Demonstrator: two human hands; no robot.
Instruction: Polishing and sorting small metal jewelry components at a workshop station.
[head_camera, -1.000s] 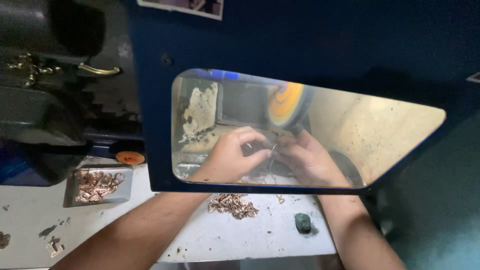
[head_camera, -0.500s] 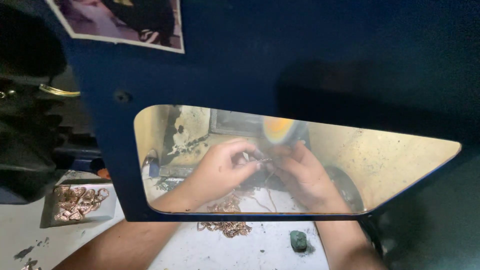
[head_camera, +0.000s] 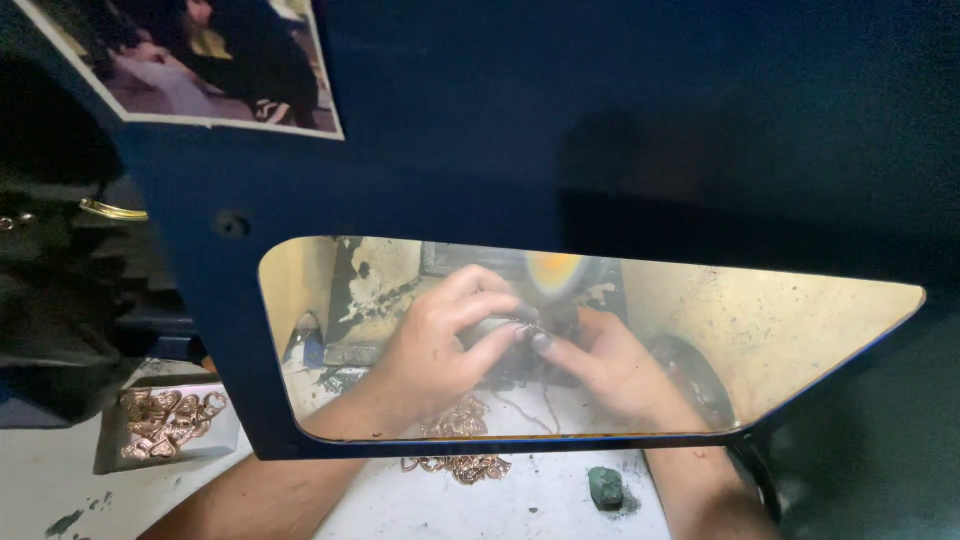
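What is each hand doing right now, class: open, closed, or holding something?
Left hand: closed on a small dark piece at the wheel.
Right hand: closed, pinching the same piece.

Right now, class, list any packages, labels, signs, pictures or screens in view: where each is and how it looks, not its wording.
Photo print: stuck at the top left of the dark blue guard panel, rectangular, white-bordered, dark and pinkish tones.
No packages, labels or display screens show.

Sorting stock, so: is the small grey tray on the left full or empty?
Partly full: the grey tray holds a loose heap of copper-coloured heart pieces.
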